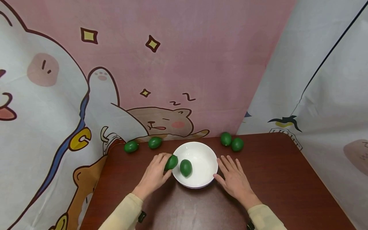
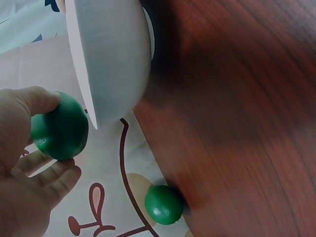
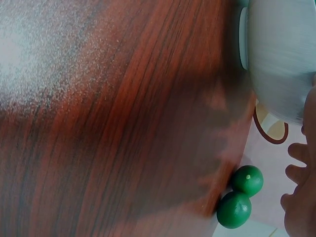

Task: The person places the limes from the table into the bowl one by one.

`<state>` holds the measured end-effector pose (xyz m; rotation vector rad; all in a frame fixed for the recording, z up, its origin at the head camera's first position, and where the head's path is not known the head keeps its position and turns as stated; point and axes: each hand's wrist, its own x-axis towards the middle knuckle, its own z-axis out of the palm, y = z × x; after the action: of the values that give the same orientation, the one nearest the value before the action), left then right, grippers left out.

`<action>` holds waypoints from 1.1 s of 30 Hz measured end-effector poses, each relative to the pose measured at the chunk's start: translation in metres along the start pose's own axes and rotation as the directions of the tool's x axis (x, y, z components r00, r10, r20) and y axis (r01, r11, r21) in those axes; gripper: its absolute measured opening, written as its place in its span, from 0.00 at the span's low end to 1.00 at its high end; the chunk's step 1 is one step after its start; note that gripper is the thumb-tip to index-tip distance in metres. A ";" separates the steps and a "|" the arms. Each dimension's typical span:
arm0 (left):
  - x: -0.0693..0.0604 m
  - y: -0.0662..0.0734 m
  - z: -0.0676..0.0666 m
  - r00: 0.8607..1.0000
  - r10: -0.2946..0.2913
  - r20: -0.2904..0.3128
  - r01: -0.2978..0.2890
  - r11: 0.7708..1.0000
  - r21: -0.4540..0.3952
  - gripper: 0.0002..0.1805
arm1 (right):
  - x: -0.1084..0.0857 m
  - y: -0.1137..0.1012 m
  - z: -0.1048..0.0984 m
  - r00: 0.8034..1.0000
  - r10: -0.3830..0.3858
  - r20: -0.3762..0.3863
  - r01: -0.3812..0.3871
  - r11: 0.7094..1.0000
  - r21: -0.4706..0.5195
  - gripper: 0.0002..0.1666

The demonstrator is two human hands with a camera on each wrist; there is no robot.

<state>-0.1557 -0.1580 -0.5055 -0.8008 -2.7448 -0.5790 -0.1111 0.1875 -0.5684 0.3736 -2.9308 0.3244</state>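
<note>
The left hand grips a green fruit at the left rim of a white bowl. In the left wrist view, thumb and fingers hold the fruit beside the bowl's outer wall. Another green fruit lies inside the bowl, on its left side. The right hand has its fingers extended along the bowl's right rim and holds nothing; whether all its fingertips touch the rim cannot be told. The right wrist view shows part of that hand beside the bowl.
On the brown table, two green fruits lie at the back left edge. Two more fruits sit close together at the back right. A patterned cloth hangs behind the table.
</note>
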 end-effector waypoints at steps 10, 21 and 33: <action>0.002 0.007 0.003 0.999 0.029 0.037 -0.028 0.999 -0.018 0.31 | 0.000 0.000 0.001 1.000 -0.007 -0.024 0.007 1.000 -0.001 0.44; 0.003 0.012 0.006 0.994 0.087 0.061 -0.086 0.996 -0.024 0.29 | -0.001 0.000 0.001 1.000 0.002 -0.016 -0.002 1.000 0.007 0.44; 0.006 0.020 0.015 0.987 0.099 0.130 -0.094 0.995 -0.043 0.31 | 0.000 0.000 0.000 1.000 0.002 -0.001 -0.002 1.000 0.005 0.44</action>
<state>-0.1509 -0.1334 -0.5105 -1.0090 -2.8010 -0.5778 -0.1108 0.1880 -0.5681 0.3713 -2.9295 0.3324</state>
